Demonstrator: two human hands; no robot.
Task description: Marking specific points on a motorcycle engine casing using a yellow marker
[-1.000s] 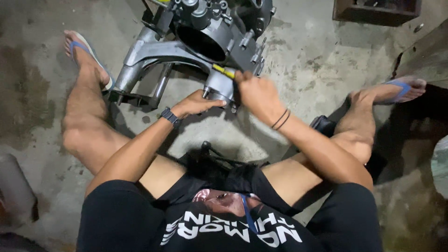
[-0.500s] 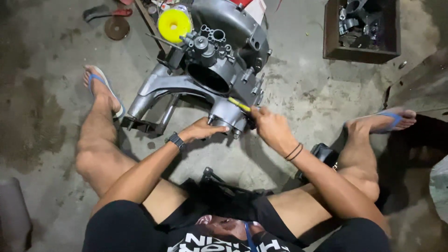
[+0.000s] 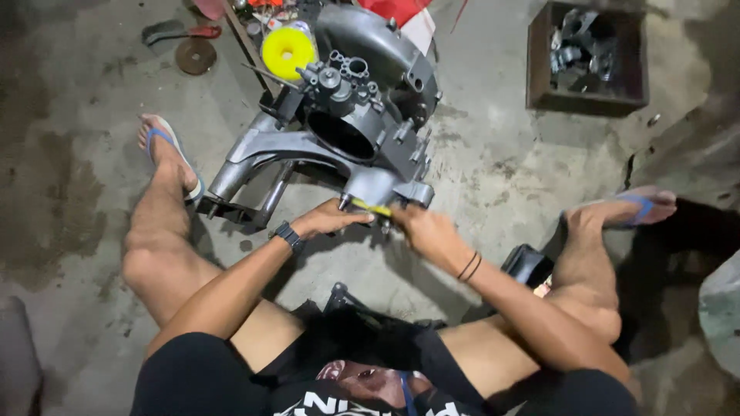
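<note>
Person sits on the concrete floor [image 3: 493, 146], legs spread, with a grey engine casing [image 3: 347, 146] lying between the feet. Left hand [image 3: 327, 222] rests flat-ish against the lower edge of the casing, fingers extended and touching the metal, nothing pinched as far as I can tell. Right hand [image 3: 428, 231] is closed around a yellow-handled tool [image 3: 372, 206], probably a screwdriver; the tip sits at the casing's lower lug, exact contact point hidden by the fingers.

Risks, judged from this frame:
- Tool tip points toward the left hand, which is just beside it. A slip off the fastener could jab those fingers.
- Casing is propped on its own arm and a bracket, tilted, not clamped. Hard pushing could rock or roll it toward the left foot [image 3: 166, 154], which is only in a sandal and near the casing's arm.
- Floor looks stained, maybe oily; the casing could slide under side load.
- Small parts dropped here could vanish among the clutter by the yellow round part [image 3: 287, 49] at the top.
- A dark wooden crate of metal parts [image 3: 586, 58] sits well apart at upper right, no hazard now.
- Black object [image 3: 528, 266] beside the right knee is close to the elbow; a sharp pull back could knock it.
</note>
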